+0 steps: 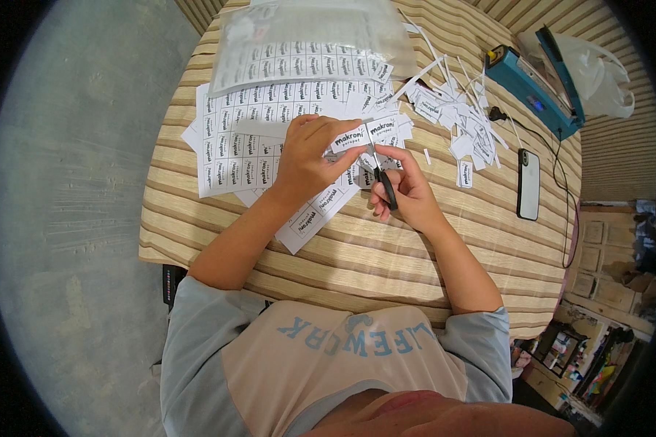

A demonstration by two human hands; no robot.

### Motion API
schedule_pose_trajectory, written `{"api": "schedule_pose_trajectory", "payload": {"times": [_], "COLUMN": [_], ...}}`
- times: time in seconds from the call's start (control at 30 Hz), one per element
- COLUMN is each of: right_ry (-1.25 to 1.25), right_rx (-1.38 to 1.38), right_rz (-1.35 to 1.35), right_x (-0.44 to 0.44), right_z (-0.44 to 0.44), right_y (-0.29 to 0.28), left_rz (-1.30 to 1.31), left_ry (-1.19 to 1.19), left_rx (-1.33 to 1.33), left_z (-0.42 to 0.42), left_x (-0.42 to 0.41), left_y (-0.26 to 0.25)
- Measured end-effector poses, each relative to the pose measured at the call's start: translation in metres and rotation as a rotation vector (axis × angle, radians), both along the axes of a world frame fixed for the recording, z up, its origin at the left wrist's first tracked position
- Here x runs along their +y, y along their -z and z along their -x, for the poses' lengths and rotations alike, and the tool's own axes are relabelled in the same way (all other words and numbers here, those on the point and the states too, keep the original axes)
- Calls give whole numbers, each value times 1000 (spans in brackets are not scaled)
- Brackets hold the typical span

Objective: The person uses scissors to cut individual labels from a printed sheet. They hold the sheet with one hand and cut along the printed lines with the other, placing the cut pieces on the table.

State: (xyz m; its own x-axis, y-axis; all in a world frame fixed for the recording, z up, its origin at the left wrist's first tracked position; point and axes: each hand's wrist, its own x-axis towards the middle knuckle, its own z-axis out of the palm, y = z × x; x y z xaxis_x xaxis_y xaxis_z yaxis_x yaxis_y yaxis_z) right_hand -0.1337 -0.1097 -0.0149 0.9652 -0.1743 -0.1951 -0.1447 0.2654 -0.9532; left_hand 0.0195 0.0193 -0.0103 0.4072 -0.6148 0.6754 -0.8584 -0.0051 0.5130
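Note:
Between the thumb and fingers of my left hand (311,153) is a short strip of printed paper labels (349,139), held above the table. My right hand (407,188) grips a pair of scissors (385,188) with black handles. The scissor blades cross the strip between two labels, one on either side of the metal. Under both hands lie printed label sheets (216,136), overlapping at different angles, and some loose cut pieces. One sheet corner (295,237) points toward me below my left wrist.
A clear plastic sleeve (311,33) covers more label sheets at the back. Right of the hands is a pile of cut labels and paper scraps (470,128). Farther right are a blue heat sealer (530,87) with a black cable, a phone (528,185) and a white plastic bag (596,76).

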Motion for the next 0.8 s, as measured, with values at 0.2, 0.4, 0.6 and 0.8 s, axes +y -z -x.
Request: {"api": "schedule_pose_trajectory", "payload": {"times": [0.2,0.4,0.6,0.8], "right_ry": [9,15,10,352], "right_rx": [-42,-60,-14,-83], "right_rz": [-2,12,-20,-37], "right_x": [1,1,-2,3], "right_z": [-1,0,-1,-8], "right_y": [0,1,1,0], "left_rz": [-45,-38,-44,-79], "left_ry": [48,61,64,132], "left_rx": [-27,-46,6,-54], "left_z": [1,2,2,10], "left_x": [1,0,1,1], "left_y": [3,5,0,5]}}
